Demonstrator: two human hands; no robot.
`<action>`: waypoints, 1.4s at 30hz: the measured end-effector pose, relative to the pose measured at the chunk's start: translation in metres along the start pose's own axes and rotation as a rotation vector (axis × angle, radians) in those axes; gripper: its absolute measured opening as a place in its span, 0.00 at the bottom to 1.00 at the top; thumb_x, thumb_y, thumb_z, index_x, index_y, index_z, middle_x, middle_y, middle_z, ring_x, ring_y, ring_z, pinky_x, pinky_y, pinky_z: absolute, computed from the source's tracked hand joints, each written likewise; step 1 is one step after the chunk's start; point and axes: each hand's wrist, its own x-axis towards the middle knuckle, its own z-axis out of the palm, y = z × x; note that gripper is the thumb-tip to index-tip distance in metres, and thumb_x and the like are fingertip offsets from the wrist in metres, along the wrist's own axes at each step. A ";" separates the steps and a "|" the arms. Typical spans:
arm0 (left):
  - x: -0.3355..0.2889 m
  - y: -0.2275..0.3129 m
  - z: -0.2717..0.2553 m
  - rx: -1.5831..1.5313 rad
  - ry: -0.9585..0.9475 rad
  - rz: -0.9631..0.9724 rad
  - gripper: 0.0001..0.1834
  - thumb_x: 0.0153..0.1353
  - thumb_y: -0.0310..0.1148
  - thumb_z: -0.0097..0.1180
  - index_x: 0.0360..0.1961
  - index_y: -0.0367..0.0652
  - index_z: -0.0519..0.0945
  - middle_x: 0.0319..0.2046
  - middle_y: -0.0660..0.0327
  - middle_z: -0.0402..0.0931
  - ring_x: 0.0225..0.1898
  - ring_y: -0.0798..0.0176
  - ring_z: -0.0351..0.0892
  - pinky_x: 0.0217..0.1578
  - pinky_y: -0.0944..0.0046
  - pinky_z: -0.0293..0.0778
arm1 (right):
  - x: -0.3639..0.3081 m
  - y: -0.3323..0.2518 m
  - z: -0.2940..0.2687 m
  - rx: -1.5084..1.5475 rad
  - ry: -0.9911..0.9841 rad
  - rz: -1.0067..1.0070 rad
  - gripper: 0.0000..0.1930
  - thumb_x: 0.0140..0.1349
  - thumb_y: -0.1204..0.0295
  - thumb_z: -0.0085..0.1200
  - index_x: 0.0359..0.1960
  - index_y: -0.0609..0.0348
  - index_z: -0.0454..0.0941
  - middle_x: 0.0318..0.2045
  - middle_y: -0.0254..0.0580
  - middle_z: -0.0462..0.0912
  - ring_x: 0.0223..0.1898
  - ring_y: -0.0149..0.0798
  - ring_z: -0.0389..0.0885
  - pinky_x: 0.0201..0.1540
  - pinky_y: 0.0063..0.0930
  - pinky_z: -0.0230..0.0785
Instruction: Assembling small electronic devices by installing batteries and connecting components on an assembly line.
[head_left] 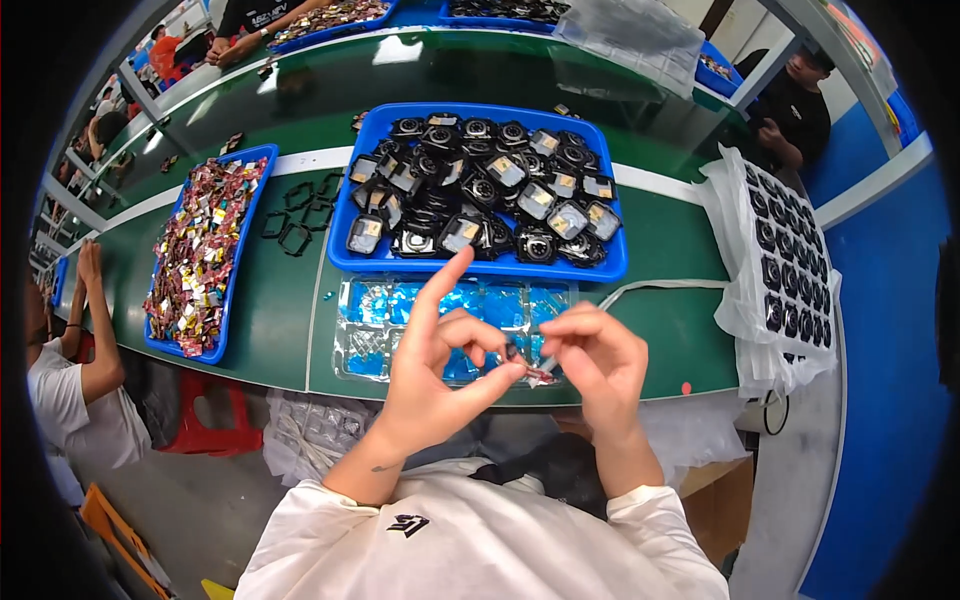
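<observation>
Reddish part (541, 377) lies pinched at the left hand (425, 385), index finger extended; right hand (612, 375) half-curled beside it, grip indeterminable; clear compartmented tray (341, 325) below.

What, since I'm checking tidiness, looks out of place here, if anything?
Several black frames lie loose on the green table between the left tray and the middle tray. They look stray because most nearby parts sit in trays.
</observation>
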 end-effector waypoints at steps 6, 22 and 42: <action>-0.001 0.009 0.001 0.267 -0.238 -0.177 0.45 0.50 0.19 0.62 0.67 0.40 0.52 0.25 0.65 0.77 0.22 0.77 0.67 0.27 0.77 0.65 | 0.007 -0.012 0.000 -0.166 -0.200 0.081 0.05 0.48 0.80 0.61 0.28 0.66 0.82 0.26 0.39 0.80 0.26 0.26 0.72 0.27 0.19 0.60; 0.003 0.009 0.009 0.546 -0.154 0.020 0.06 0.48 0.19 0.61 0.29 0.36 0.80 0.27 0.57 0.81 0.28 0.65 0.81 0.30 0.69 0.75 | 0.005 -0.004 -0.009 -0.209 0.023 -0.044 0.02 0.50 0.78 0.63 0.27 0.61 0.83 0.24 0.37 0.82 0.24 0.26 0.74 0.22 0.17 0.61; -0.005 -0.010 -0.025 -0.233 -0.088 -0.305 0.04 0.58 0.22 0.59 0.33 0.31 0.79 0.30 0.57 0.80 0.32 0.69 0.80 0.33 0.73 0.77 | 0.005 0.004 0.018 0.371 -0.132 0.310 0.04 0.59 0.79 0.56 0.34 0.69 0.78 0.30 0.41 0.77 0.28 0.28 0.75 0.30 0.18 0.67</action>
